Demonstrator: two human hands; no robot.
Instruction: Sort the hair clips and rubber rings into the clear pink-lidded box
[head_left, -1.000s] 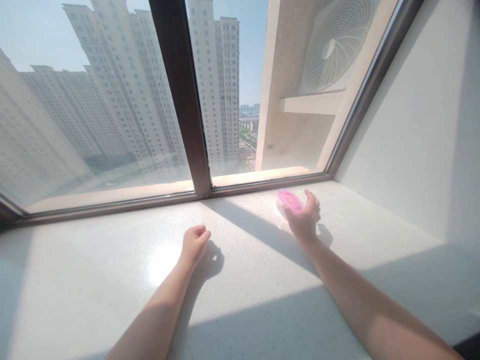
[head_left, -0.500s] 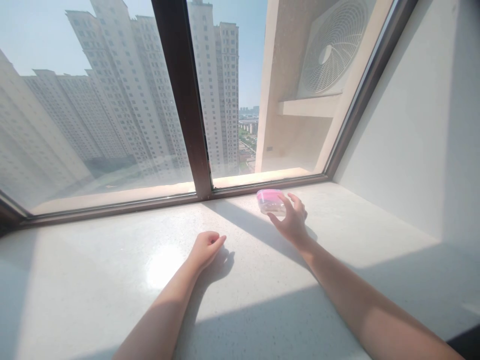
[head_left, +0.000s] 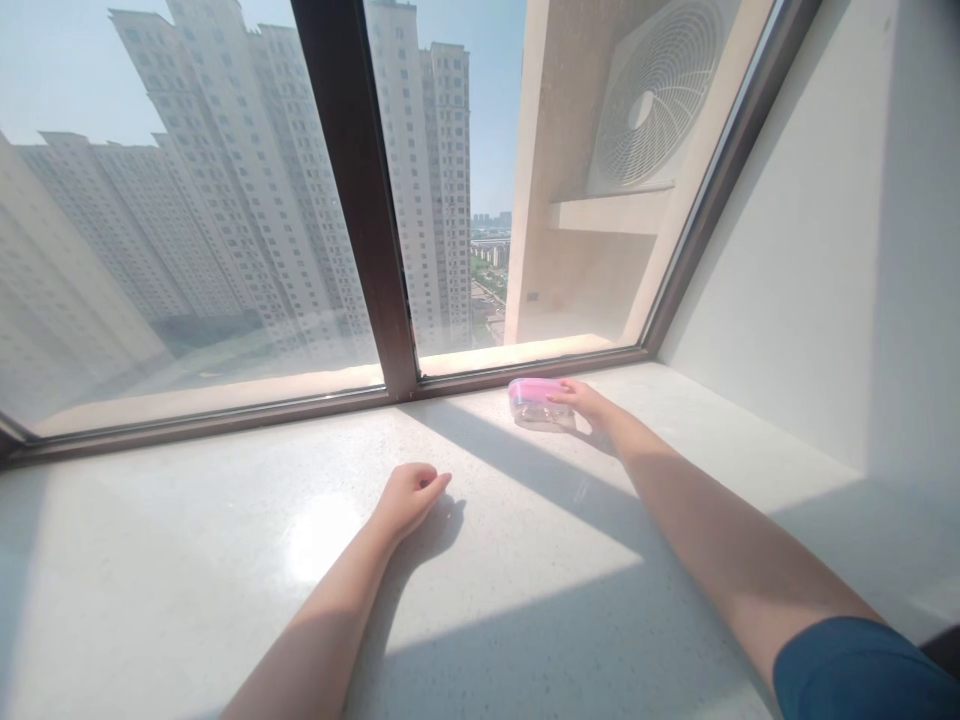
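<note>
A small clear plastic container with a pink lid (head_left: 534, 393) rests on the white windowsill (head_left: 247, 520), close to the window frame. My right hand (head_left: 589, 402) is at its right end, with fingers and thumb closed on the lid's edge; part of the grip is hidden. What the container holds cannot be made out through its clear sides. My left hand (head_left: 411, 497) lies on the sill, nearer to me and to the left, its fingers curled into a loose fist. Nothing shows in it.
A dark brown window frame (head_left: 390, 340) with a slanting upright runs along the back of the sill. A white wall (head_left: 780, 300) rises at the right. Outside the glass are tall buildings (head_left: 225, 180) and an air-conditioner fan unit (head_left: 652, 100). Sunlight and shadow cross the sill.
My right hand has gone from spread fingers in front of the container to a grip at its right end, and a dark blue sleeve now shows. My left hand has stayed put.
</note>
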